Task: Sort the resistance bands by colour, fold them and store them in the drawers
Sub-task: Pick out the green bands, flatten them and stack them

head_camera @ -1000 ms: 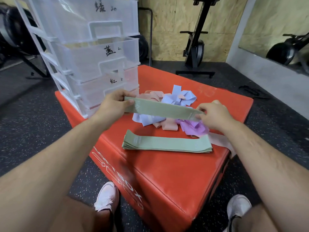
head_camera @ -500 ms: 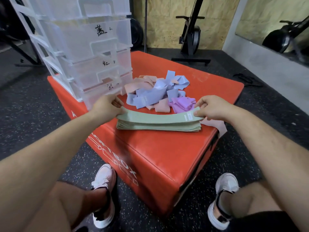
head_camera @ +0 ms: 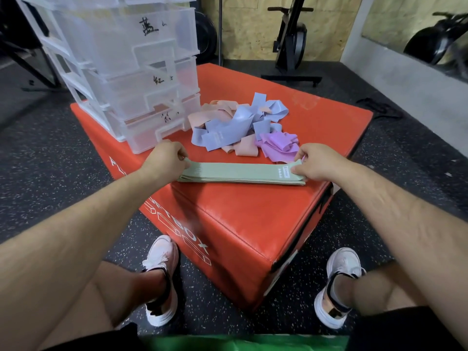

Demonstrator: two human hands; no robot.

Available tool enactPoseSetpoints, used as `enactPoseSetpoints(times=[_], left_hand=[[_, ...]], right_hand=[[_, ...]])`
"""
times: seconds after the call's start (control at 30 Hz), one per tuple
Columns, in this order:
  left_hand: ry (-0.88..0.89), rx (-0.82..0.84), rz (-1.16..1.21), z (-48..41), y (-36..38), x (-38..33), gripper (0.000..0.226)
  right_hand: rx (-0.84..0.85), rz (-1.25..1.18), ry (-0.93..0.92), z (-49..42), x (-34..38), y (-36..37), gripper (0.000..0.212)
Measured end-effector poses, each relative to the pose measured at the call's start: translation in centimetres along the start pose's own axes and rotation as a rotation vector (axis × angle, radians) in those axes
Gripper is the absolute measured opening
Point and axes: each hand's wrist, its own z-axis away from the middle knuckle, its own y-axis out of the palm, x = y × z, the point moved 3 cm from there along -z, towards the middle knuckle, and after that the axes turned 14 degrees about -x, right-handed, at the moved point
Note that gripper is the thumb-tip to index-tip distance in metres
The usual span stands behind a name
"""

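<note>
A flat stack of green resistance bands (head_camera: pixel 240 173) lies across the near part of the red plyo box (head_camera: pixel 235 219). My left hand (head_camera: pixel 167 155) pinches the top green band at the stack's left end. My right hand (head_camera: pixel 314 160) pinches the same band at its right end, beside a white label. Behind the stack sits a loose heap of blue bands (head_camera: pixel 238 125), pink bands (head_camera: pixel 215 114) and purple bands (head_camera: pixel 278 145). A clear plastic drawer unit (head_camera: pixel 131 72) with handwritten labels stands at the box's back left, its drawers closed.
The box stands on black speckled rubber flooring (head_camera: pixel 50 153). My two white shoes (head_camera: pixel 162 277) rest on the floor in front of it. Exercise machines (head_camera: pixel 291 39) stand by the plywood wall behind. A black strap (head_camera: pixel 379 110) lies on the floor at right.
Both hands have lowered the green band from mid-air onto the green stack, and now hold its two ends flat on top.
</note>
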Motion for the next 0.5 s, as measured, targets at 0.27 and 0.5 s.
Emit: enactPoseSetpoints(times=[0.27, 0.5], left_hand=[[0.089, 0.072, -0.147, 0.3, 1.4, 1.3, 0.017], [0.548, -0.062, -0.231, 2.3, 1.6, -5.2, 0.019]], right_hand=[[0.046, 0.022, 0.063, 1.0, 0.1, -0.3, 0.034], [0.099, -0.066, 0.239, 1.0, -0.2, -1.8, 0.038]])
